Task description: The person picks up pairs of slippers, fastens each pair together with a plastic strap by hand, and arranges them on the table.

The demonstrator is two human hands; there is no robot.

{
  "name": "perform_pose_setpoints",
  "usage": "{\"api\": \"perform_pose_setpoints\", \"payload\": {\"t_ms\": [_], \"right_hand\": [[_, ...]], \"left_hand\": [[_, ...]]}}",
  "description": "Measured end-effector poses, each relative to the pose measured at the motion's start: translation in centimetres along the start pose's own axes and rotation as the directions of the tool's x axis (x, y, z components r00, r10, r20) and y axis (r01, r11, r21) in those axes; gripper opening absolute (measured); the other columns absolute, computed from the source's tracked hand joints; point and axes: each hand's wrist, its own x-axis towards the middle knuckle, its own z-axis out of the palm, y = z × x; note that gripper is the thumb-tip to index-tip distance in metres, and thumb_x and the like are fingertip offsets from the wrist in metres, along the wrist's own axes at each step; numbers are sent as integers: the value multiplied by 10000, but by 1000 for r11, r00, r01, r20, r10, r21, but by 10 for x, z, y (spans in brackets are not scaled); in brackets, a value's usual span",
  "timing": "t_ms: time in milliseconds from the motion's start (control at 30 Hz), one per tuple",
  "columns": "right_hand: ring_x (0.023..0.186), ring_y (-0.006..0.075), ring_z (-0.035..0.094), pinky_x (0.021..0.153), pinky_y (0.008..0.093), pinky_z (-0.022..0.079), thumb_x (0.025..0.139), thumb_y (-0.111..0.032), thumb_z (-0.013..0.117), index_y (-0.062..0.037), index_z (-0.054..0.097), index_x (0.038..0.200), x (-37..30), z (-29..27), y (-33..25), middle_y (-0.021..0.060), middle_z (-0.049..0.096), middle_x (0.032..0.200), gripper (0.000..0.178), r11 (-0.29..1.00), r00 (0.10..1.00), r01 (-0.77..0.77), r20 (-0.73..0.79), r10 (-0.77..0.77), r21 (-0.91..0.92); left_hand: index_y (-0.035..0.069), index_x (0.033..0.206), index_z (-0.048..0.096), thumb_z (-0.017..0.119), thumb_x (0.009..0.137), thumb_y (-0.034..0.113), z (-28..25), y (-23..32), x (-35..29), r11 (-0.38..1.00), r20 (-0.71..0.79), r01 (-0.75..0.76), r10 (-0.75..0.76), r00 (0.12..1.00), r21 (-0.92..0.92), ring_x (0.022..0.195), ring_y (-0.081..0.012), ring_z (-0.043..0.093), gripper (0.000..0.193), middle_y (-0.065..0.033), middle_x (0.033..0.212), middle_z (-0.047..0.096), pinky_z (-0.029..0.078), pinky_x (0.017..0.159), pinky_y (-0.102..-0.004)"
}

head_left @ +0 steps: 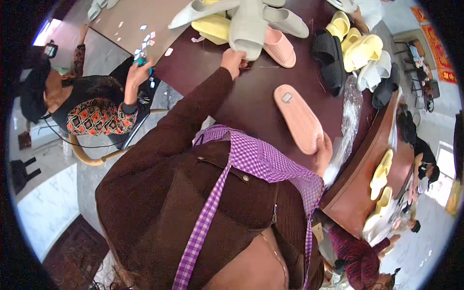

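Observation:
My left hand (234,63) is stretched over the dark red table, fingers closed on the near end of a light grey slipper (247,28). That slipper lies on a heap with other grey slippers, a yellow slipper (212,30) and a pink slipper (280,47). Close to my body, my right hand (323,154) grips one end of a single pink slipper (298,118). Its insole faces up, with a small pale label near the far end. My right thumb lies along its edge; the other fingers are mostly hidden.
Black slippers (328,60) and more yellow and grey pairs stand at the table's right, beside crumpled clear plastic (351,106). At left, a seated person (99,108) holds a teal-handled tool near scattered small labels (142,46). Yellow slippers (382,175) lie farther right, near other people.

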Motion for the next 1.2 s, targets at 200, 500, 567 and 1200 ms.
{"api": "perform_pose_setpoints", "payload": {"t_ms": [200,500,567,1200], "right_hand": [[994,176,547,865,290,446,857,-69,575,23,485,1207,1,-7,-5,121,579,1100,372,965,947,245,-236,-218,90],[980,233,577,844,304,455,870,-69,541,-5,545,1154,-2,14,21,128,597,1107,292,402,672,487,39,-739,-776],[968,265,594,844,303,452,860,-57,540,-3,552,1151,-15,35,30,143,608,1085,296,339,724,570,262,-638,-748],[972,245,577,804,317,463,806,-33,561,27,515,1165,28,76,21,163,567,1129,367,711,836,549,275,-476,-439]], "left_hand": [[-38,991,548,523,764,98,2,-21,-82,947,317,36,-142,938,320,633,-126,526,266,-61,795,586,432,561,-247],[-22,1031,542,533,745,72,-17,-53,-137,918,385,292,-380,841,268,636,-108,513,301,-44,822,594,414,557,-234],[-15,1033,545,534,746,65,-23,-47,-141,942,354,220,-302,885,253,640,-106,517,298,-43,835,596,415,559,-228],[-35,1110,515,592,768,157,-32,-81,-133,849,399,-157,-68,915,505,788,-194,562,400,-106,965,597,474,690,-330]]}}
